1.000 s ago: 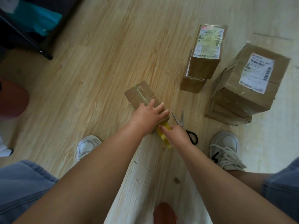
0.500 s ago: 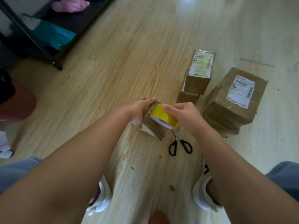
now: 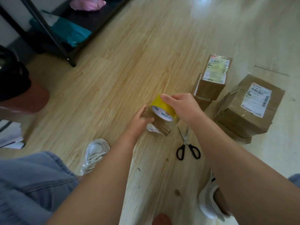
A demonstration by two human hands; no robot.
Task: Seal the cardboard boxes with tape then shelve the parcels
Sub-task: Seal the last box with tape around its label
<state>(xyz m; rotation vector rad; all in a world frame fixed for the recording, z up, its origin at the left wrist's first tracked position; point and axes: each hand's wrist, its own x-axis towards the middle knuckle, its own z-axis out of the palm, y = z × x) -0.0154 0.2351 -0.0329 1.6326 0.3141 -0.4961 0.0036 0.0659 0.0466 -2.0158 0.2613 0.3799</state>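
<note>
Gripping the small brown cardboard box [image 3: 159,128] by its left side, your left hand [image 3: 141,121] curls round it, while your right hand [image 3: 181,108] clasps the yellow roll of packing tape [image 3: 162,108] against the box's top. Black-handled steel scissors [image 3: 186,146] lie on the pale wooden floor [image 3: 129,62] just beside the box, and labelled brown cardboard parcels [image 3: 248,111] are stacked to the right.

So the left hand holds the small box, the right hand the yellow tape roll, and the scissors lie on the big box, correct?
Not quite: the head view shows the scissors on the wooden floor, not on the big box. The left hand does hold the small box, the right hand the yellow tape roll.
</note>
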